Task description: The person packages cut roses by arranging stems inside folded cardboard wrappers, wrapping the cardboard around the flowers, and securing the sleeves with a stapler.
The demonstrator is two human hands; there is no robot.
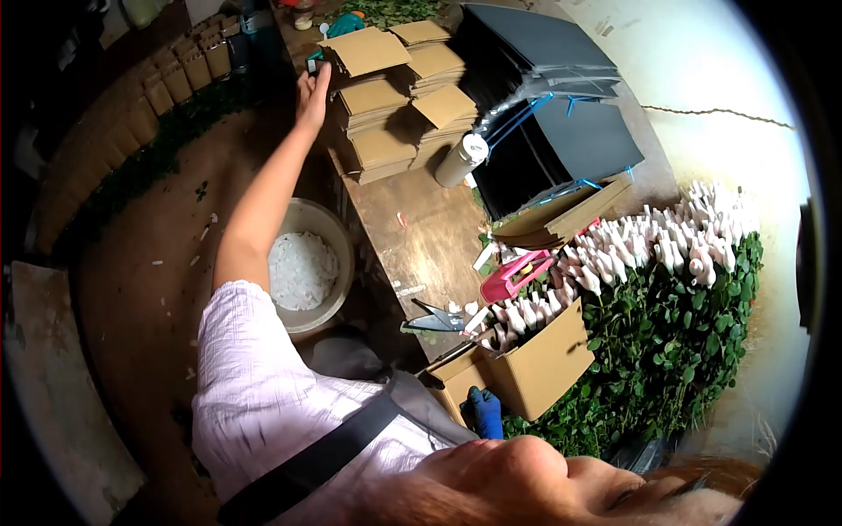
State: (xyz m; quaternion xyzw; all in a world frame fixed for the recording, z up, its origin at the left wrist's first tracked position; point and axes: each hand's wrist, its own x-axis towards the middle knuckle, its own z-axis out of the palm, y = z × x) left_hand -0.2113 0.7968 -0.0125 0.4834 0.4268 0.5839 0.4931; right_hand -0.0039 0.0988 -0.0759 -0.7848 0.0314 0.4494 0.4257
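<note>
My left hand (pixel 314 96) is bare and stretched far across to the stacked cardboard sheets (pixel 364 51). Its fingers are apart at the left edge of the top sheet, beside a small teal and white item (pixel 312 63). My right hand (pixel 484 412), in a blue glove with dark fingers, is closed on a folded piece of cardboard (pixel 544 368) at the near table corner. White-sleeved flower buds (pixel 535 311) show at the cardboard's upper edge. Black-bladed shears (pixel 434 317) and a pink stapler-like tool (pixel 516 276) lie close by.
A white bottle (pixel 462 160) stands on the wooden table (pixel 395 228) beside dark sheet stacks (pixel 561 140). Leafy stems with white-sleeved heads (pixel 667 241) are piled against the right wall. A bucket of white scraps (pixel 344 272) sits left of the table, near scattered floor litter.
</note>
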